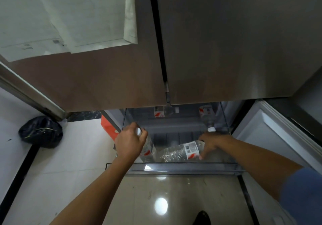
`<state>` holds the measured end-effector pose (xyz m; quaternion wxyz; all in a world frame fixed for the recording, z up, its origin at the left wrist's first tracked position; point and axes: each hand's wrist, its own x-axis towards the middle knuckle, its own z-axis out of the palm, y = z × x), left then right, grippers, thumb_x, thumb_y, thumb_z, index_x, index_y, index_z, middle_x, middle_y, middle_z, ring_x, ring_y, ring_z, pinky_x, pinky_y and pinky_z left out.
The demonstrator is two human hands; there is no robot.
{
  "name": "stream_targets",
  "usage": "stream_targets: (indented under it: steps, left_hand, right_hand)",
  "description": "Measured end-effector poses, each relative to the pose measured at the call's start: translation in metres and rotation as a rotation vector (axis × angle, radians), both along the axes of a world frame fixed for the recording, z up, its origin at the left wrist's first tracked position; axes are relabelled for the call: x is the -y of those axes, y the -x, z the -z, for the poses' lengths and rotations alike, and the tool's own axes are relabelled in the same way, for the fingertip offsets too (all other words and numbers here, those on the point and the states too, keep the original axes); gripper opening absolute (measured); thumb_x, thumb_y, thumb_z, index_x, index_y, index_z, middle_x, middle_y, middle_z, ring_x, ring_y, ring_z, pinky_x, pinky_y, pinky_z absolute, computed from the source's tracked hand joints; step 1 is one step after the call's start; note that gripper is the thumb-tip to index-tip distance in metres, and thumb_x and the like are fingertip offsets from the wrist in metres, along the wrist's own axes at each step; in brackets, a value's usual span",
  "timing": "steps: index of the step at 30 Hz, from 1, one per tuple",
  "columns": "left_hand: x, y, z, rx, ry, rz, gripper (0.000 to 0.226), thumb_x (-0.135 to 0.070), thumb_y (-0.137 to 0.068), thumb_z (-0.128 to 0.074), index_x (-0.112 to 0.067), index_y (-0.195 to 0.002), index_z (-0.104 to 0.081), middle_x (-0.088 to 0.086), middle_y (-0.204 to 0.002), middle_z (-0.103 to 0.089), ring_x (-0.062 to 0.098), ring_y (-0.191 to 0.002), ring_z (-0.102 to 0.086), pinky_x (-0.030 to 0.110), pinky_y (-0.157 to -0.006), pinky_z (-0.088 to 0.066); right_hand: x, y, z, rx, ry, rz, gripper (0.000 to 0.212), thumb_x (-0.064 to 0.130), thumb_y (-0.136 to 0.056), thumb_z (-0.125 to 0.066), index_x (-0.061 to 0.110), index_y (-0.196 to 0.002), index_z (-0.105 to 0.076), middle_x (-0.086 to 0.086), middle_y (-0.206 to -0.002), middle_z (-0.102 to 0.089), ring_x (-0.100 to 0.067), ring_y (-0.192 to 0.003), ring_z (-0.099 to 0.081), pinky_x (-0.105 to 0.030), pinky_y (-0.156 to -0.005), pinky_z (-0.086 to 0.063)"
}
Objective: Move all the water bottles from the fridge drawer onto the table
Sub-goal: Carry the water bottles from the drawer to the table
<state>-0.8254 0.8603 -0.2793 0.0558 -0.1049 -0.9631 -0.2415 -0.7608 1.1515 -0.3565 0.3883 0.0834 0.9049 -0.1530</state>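
Head view: the fridge drawer (pixel 174 168) is pulled out at the bottom of the fridge, under two closed fridge doors (pixel 226 41). Both arms reach down into it. The left hand (pixel 129 140) has its fingers curled round the top of an upright bottle (pixel 148 150), white cap poking out between the fingers, at the drawer's front left corner. The right hand (pixel 211 143) wraps the neck end of a lying bottle (pixel 181 151), which rests on its side on the drawer bottom near the front wall, label up, just beside the upright one. A back-right bottle (pixel 207 114) lies tilted at the rear, its white cap towards the right hand. A back-centre bottle (pixel 159 112) is partly hidden under the door edge. Papers (pixel 69 15) are stuck on the left door. A black bag (pixel 41 132) sits on the floor (pixel 83 155) at left, an orange box (pixel 108 127) beside the drawer. A blue sleeve (pixel 303 190) covers the right upper arm. A dark shoe (pixel 203 217) shows at the bottom edge.
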Motion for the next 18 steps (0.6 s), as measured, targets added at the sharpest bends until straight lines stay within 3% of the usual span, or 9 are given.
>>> stream_targets:
  steps: [5, 9, 13, 18]
  left_hand:
    - [0.001, -0.003, 0.004, -0.009, 0.032, -0.01, 0.026, -0.037, -0.09, -0.061, -0.013, -0.1, -0.062, 0.008, -0.096, -0.071, 0.016, -0.069, -0.058, 0.025, -0.068, -0.045]
    - [0.005, -0.003, 0.001, -0.012, 0.026, -0.014, 0.025, -0.036, -0.09, -0.061, -0.013, -0.098, -0.062, 0.007, -0.091, -0.07, 0.015, -0.066, -0.056, 0.024, -0.067, -0.045]
    - [0.011, -0.007, -0.004, -0.054, 0.062, 0.078, 0.023, -0.038, -0.09, -0.059, -0.015, -0.088, -0.059, 0.005, -0.079, -0.068, 0.018, -0.059, -0.059, 0.031, -0.061, -0.055]
    - [0.028, -0.007, -0.012, -0.151, 0.155, 0.271, 0.036, -0.05, -0.087, -0.041, -0.017, -0.082, -0.056, 0.005, -0.071, -0.067, 0.024, -0.056, -0.063, 0.036, -0.052, -0.055]
  right_hand:
    - [-0.007, 0.0, -0.011, -0.159, 0.232, 0.354, 0.05, 0.058, -0.071, -0.075, 0.015, -0.097, -0.067, -0.002, -0.097, -0.066, -0.016, -0.086, -0.061, -0.026, -0.068, -0.047]
    - [-0.002, -0.001, -0.018, -0.422, 0.386, 0.589, 0.053, 0.061, -0.08, -0.064, 0.009, -0.089, -0.07, -0.007, -0.088, -0.071, -0.021, -0.082, -0.066, -0.035, -0.08, -0.053]
    - [0.031, -0.006, -0.036, -0.592, 0.42, 0.646, 0.036, 0.045, -0.088, -0.062, 0.011, -0.077, -0.059, -0.006, -0.07, -0.064, -0.02, -0.062, -0.059, -0.032, -0.063, -0.047]
    - [0.083, -0.015, -0.076, -0.833, 0.163, 0.454, 0.029, 0.046, -0.086, -0.058, 0.018, -0.096, -0.053, -0.007, -0.09, -0.066, -0.029, -0.082, -0.061, -0.036, -0.068, -0.048]
